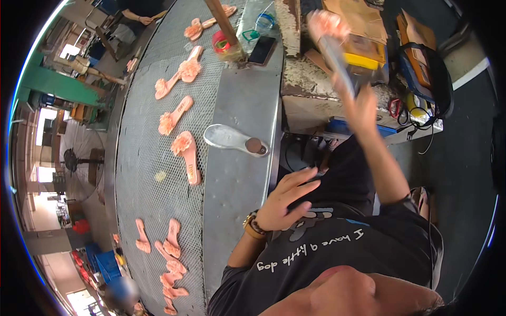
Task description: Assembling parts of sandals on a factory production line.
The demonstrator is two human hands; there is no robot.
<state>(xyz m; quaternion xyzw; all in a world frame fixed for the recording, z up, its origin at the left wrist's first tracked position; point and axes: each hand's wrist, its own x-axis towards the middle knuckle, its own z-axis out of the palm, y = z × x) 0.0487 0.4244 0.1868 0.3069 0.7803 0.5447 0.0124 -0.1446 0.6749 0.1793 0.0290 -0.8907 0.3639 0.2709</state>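
Note:
My right hand [361, 108] is raised at the upper right, its fingers closed round a pink flower sandal [331, 27]. The sandal is blurred by motion, and a long grey part runs from the flower down to my fingers; I cannot tell if that is its sole. My left hand [291, 197], with a bracelet and watch at the wrist, hovers in front of my body with its fingers apart, holding nothing. On the metal ledge ahead of it lies a silvery sole-shaped plate [226, 138] with a brown round disc [254, 145] at its right end.
A grey mesh belt [142, 195] runs along the left with several pink sandals [185, 155]. A phone [262, 50], a tape roll [265, 21] and a wooden post [221, 23] stand by the ledge's far end. Cardboard [363, 21] and a yellow box [362, 60] crowd the worn bench.

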